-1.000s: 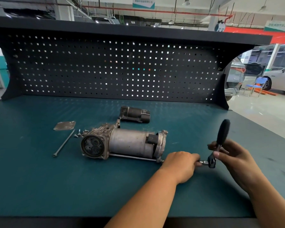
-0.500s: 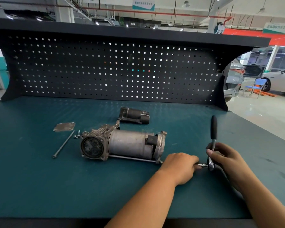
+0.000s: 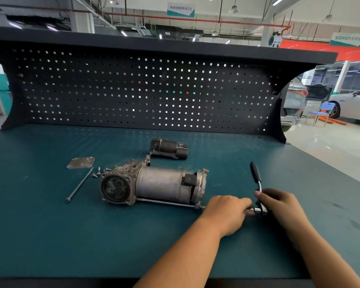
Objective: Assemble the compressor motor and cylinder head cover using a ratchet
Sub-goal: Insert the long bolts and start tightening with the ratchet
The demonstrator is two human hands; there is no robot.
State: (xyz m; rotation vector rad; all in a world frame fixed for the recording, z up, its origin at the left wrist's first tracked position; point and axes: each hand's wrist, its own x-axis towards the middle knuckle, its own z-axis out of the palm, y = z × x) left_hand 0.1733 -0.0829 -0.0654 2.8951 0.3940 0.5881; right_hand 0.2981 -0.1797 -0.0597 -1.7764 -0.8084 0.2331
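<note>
Filling the view, the green bench (image 3: 50, 235) backs onto a pegboard (image 3: 133, 90). The compressor (image 3: 160, 183) lies on its side mid-bench, its round face turned front-left. At its right end the left hand (image 3: 227, 213) curls its fingers round the extension (image 3: 257, 209). Just beside it, the right hand (image 3: 283, 206) grips the ratchet (image 3: 256, 177) near its head, handle standing up. A black unit (image 3: 168, 150) lies behind. Left of the compressor lie a long bolt (image 3: 79, 185), a flat cover (image 3: 80, 162) and loose screws (image 3: 97, 173).
</note>
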